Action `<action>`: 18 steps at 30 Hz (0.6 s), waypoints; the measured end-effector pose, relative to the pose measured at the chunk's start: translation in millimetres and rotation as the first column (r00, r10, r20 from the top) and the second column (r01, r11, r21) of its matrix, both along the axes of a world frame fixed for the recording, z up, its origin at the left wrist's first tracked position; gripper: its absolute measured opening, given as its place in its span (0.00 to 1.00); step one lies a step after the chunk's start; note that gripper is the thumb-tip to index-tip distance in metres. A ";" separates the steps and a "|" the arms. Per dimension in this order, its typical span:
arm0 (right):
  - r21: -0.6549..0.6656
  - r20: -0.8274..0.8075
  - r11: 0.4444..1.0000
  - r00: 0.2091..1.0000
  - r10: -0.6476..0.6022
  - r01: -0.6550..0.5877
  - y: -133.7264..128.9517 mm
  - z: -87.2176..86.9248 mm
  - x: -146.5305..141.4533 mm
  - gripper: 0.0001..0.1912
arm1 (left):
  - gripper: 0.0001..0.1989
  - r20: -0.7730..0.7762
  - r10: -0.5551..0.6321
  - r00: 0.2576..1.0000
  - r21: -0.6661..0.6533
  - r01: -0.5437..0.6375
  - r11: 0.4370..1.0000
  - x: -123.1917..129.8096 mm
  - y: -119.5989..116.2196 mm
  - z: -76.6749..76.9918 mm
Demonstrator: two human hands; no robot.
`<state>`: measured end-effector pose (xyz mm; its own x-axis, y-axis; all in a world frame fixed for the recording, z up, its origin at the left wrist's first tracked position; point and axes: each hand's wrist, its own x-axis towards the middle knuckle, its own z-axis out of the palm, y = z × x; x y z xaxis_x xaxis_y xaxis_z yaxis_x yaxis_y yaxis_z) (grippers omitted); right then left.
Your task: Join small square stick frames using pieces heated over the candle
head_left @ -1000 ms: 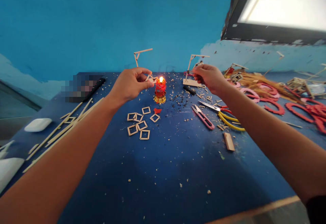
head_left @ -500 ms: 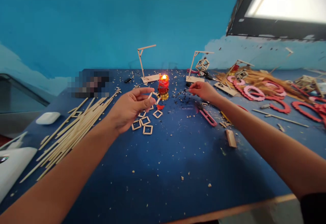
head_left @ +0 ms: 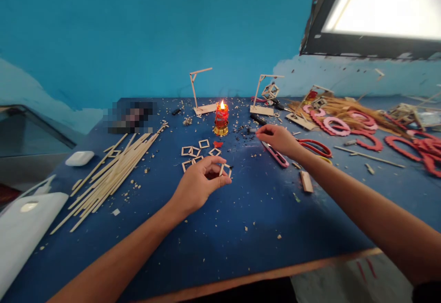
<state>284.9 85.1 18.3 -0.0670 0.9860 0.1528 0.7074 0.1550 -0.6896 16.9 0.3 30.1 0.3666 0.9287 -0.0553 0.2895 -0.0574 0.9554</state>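
Tabletop (head_left: 241, 229), blue, littered with wood chips; the lit red candle (head_left: 221, 118) near its middle far side serves as landmark.

Bundle of long wooden sticks (head_left: 113, 174) lies well left of the candle, long axes running diagonally from near-left up toward the candle's side.

Left hand (head_left: 200, 184) sits nearer the viewer than the candle, slightly left of it. Fingers and thumb are pinched on a small stick frame (head_left: 224, 169), which pokes out at the fingertips toward the candle. The frame looks pale, thin, made of short wood sticks joined at angles; its full shape is partly hidden by the fingers. Its visible sticks stand roughly upright, tilted a little.

Right hand (head_left: 277, 138) is to the right of the candle and slightly nearer the viewer, fingers curled, tips pointing left toward the candle. It appears to pinch something small and dark; what it is I cannot tell. Of the two, the right hand is closer to the flame.

Red-handled snips (head_left: 277, 155) lie just beside and under the right hand, long axis diagonal.

Flat square stick frames (head_left: 198, 152) lie between the candle and the left hand, just beyond the held frame.

Two stick gallows-like stands (head_left: 200, 89) rise behind the candle.
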 end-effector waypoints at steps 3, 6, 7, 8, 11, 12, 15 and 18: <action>-0.020 -0.065 0.998 0.996 0.057 -0.059 -27.6 7.2 -7.6 0.10 | 0.17 -0.098 -0.009 0.995 0.051 0.014 0.999 3.3 -3.2 -4.1; -0.020 -0.110 0.997 0.991 0.078 -0.080 -49.0 10.2 -9.9 0.10 | 0.17 -0.191 -0.016 0.981 0.116 0.038 0.992 5.7 -4.7 -7.3; -0.027 -0.123 0.996 0.989 0.079 -0.083 -54.2 10.1 -9.2 0.11 | 0.19 -0.217 -0.016 0.976 0.144 0.048 0.988 6.5 -5.0 -8.0; -0.033 -0.135 0.996 0.988 0.076 -0.082 -58.6 9.5 -8.0 0.11 | 0.20 -0.240 -0.015 0.971 0.169 0.057 0.984 7.3 -5.1 -8.4; -0.058 -0.171 0.995 0.983 0.069 -0.080 -67.2 6.3 -2.8 0.11 | 0.18 -0.292 -0.018 0.956 0.202 0.080 0.976 10.2 -4.4 -8.7; -0.065 -0.185 0.995 0.981 0.065 -0.079 -68.8 5.1 -1.1 0.11 | 0.17 -0.299 -0.026 0.954 0.196 0.088 0.977 11.3 -3.8 -8.9; -0.079 -0.233 0.995 0.972 0.041 -0.061 -70.5 1.4 3.1 0.11 | 0.17 -0.281 -0.050 0.958 0.158 0.097 0.983 14.3 -1.1 -10.3; -0.088 -0.276 0.995 0.961 0.014 -0.040 -70.3 -2.0 5.7 0.11 | 0.19 -0.223 -0.077 0.972 0.099 0.101 0.990 16.0 1.3 -13.5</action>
